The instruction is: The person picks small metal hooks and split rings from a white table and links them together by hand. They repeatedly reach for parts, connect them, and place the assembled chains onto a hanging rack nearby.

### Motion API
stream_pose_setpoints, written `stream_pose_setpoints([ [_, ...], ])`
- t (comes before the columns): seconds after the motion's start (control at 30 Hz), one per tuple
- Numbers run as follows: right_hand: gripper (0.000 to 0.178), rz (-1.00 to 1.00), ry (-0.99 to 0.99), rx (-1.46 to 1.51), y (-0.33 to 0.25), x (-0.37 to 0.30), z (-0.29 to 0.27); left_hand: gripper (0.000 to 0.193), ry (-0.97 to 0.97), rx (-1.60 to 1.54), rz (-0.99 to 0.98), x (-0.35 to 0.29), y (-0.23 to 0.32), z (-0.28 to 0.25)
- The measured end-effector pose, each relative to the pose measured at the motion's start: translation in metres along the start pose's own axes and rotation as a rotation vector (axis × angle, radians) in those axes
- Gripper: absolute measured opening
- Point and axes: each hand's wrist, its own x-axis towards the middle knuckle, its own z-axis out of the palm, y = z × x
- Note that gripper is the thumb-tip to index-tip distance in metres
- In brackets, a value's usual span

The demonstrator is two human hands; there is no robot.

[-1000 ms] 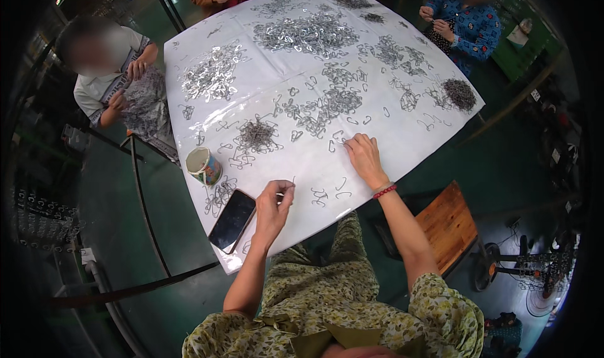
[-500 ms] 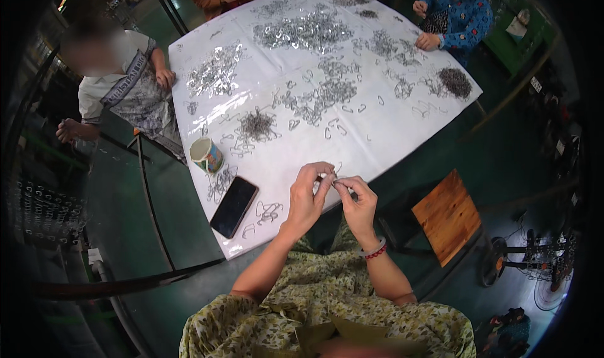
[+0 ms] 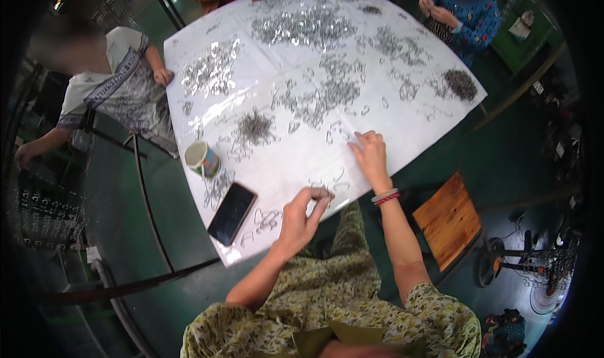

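My left hand [image 3: 297,224] is over the table's near edge, thumb and fingers curled together. Whatever sits between those fingertips is too small to make out. Just beyond it lie a few thin bent wire pieces [image 3: 340,185]. My right hand [image 3: 371,156], with a bracelet at the wrist, reaches out low over the white table [image 3: 286,163], fingers apart and holding nothing visible. Its fingertips are close to a few loose metal hooks [image 3: 335,130]. Farther off lies a scattered heap of silver metal hooks [image 3: 330,90], and to its left a tangled pile of dark wire pieces [image 3: 255,128].
A black phone [image 3: 233,213] and a patterned cup [image 3: 202,160] lie on the left, among more wire pieces [image 3: 269,219]. A large shiny hook heap [image 3: 305,27] covers the far side. Several people sit around the table. A wooden stool [image 3: 450,219] stands at right.
My hands were together at the table's edge and have parted. The right hand has stretched forward and opened; the left has drawn slightly back toward me.
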Motion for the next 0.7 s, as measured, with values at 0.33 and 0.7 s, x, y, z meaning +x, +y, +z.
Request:
stream_pose_setpoints([
  [0.33, 0.014, -0.094, -0.058, -0.312, 0.007, 0.016, 0.022, 0.011, -0.005, -0.018, -0.005, 0.001, -0.014, -0.011],
  [0.7, 0.008, 0.059, 0.054, 0.49, -0.116, -0.088, -0.107, 0.014, -0.09, 0.166, 0.153, -0.008, 0.004, 0.002],
])
